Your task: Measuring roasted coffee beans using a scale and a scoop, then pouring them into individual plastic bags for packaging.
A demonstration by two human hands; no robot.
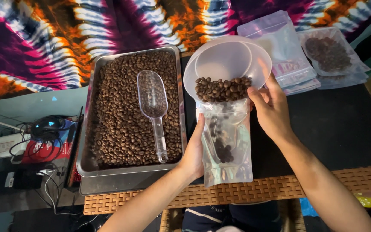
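Clear pouch [227, 144], part-filled, dark coffee beans [222, 88]

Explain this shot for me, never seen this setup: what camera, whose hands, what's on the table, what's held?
There is one picture, from a camera worn on a person's head, looking down at their own two bare hands. No machine is involved. The left hand holds a clear stand-up pouch upright by its side. The right hand tips a clear plastic bowl so that coffee beans slide into the pouch; some already lie inside. To the left, a metal tray full of beans carries a clear plastic scoop. At the upper right lie more pouches, one of them with beans in it.
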